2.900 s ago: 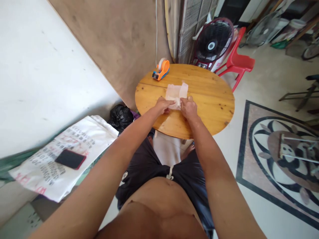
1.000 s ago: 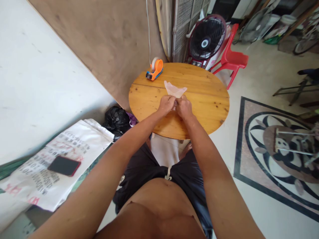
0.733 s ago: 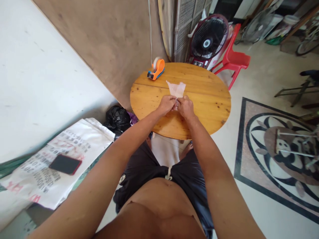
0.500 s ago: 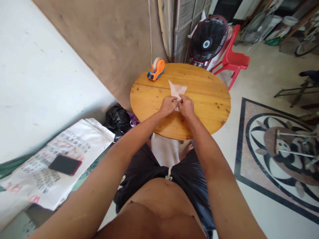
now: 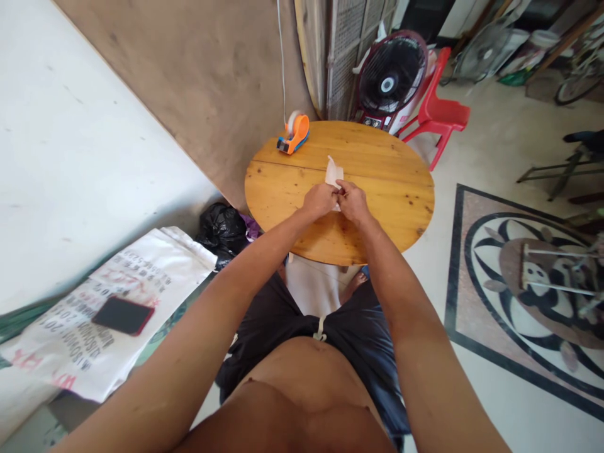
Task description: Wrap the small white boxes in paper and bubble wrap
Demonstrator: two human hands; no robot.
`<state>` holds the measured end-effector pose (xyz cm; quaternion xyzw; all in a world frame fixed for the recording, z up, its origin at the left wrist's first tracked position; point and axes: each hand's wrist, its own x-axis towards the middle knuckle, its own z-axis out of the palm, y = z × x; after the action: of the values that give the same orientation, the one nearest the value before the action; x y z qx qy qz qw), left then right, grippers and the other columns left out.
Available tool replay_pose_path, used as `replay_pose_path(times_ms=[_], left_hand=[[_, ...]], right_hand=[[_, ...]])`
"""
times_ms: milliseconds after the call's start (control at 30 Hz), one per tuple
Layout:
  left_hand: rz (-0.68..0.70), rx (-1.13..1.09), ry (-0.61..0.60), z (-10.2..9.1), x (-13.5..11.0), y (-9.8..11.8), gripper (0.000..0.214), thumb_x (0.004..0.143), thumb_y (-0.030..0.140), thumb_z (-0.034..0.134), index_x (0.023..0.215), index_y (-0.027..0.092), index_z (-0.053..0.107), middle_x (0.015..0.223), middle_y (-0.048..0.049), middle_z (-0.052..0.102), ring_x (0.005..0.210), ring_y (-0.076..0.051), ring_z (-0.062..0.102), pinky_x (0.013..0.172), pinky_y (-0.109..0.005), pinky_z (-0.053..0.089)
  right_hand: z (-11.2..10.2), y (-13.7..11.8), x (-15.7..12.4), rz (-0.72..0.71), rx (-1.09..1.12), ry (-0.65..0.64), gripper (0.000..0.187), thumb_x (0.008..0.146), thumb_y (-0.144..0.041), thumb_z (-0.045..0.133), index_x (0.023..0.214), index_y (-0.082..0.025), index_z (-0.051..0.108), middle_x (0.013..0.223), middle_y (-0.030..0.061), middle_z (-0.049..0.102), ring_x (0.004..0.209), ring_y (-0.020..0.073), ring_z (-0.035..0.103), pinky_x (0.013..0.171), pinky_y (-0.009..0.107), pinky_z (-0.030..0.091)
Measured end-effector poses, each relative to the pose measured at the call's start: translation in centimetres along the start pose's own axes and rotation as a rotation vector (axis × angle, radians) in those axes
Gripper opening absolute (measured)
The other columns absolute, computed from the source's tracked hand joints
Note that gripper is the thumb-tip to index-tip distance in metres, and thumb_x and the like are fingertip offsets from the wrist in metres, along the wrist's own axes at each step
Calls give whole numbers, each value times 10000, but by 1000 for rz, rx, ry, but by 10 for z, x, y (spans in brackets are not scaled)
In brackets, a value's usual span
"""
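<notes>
A thin, pale pinkish-white sheet (image 5: 334,171), perhaps tissue or plastic film, is bunched narrow above the round wooden table (image 5: 278,201). My left hand (image 5: 321,199) pinches it from the left with curled fingers. From the right, my right hand (image 5: 352,199) grips the same sheet, its fingertips almost meeting the left ones. The sheet's upper part sticks up past my fingers, and a small piece shows below them. My fingers hide its middle. Farther back on the table stands an orange and blue tape dispenser (image 5: 296,133) with a roll of tape.
Behind the table stand a dark red fan (image 5: 391,78) and a red plastic chair (image 5: 441,107). On the left, a phone (image 5: 123,314) lies on white printed sacks (image 5: 160,258), near a black plastic bag (image 5: 221,228). A wall board borders the table's left side.
The sheet's upper part was spread wide with two corners; now it is gathered into a narrow strip. Both hands stay at nearly the same place, with the fingers closer together.
</notes>
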<state>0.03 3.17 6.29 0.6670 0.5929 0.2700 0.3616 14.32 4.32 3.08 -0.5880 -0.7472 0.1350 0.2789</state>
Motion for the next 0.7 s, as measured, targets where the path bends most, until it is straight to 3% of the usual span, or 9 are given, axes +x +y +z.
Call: replay_pose_path(times_ms=[100, 167, 367, 467, 567, 700], left_hand=[[134, 258, 21, 0, -2, -2, 258, 906, 255, 557, 959, 228, 808, 925, -105, 727, 980, -277, 672, 876, -349, 480], [187, 311, 38, 2, -3, -9, 278, 935, 299, 536, 985, 234, 802, 944, -113, 708, 997, -286, 671, 896, -363, 479], [497, 389, 202, 15, 3, -36, 355, 964, 283, 461, 1152, 185, 745, 1367, -145, 625, 1268, -307, 560, 1085, -469, 456], [683, 402, 189, 24, 10, -49, 439, 994, 271, 374, 1266, 116, 681, 1397, -179, 629, 1330, -294, 551, 1181, -507, 409], [743, 390, 179, 32, 14, -61, 528, 1041, 343, 293, 1344, 57, 617, 1443, -224, 596, 1409, -309, 514, 1214, -548, 388], [782, 373, 190, 38, 16, -72, 638, 1065, 502, 234, 1419, 75, 550, 1518, -227, 529, 1481, -322, 445, 1225, -574, 374]], right_hand=[[1, 2, 0, 4, 29, 3, 569, 825, -175, 459, 1360, -113, 643, 1084, 120, 731, 1002, 231, 660, 978, 375, 500], [2, 4, -1, 1, 48, 14, 569, 819, -173, 478, 1360, -97, 638, 1079, 133, 728, 1000, 232, 657, 982, 380, 498], [11, 14, -2, -3, 158, 122, 513, 823, -213, 541, 1316, -150, 670, 1007, 109, 734, 923, 243, 657, 956, 422, 528], [13, 18, -3, -16, 205, 160, 509, 818, -227, 563, 1310, -163, 680, 987, 103, 735, 906, 245, 657, 966, 438, 533], [12, 21, -6, -6, 267, 144, 536, 812, -227, 560, 1333, -162, 669, 996, 99, 730, 893, 239, 660, 974, 445, 539], [11, 23, -11, 49, 402, 100, 539, 816, -281, 583, 1343, -205, 664, 1039, 67, 711, 853, 213, 656, 963, 441, 553]])
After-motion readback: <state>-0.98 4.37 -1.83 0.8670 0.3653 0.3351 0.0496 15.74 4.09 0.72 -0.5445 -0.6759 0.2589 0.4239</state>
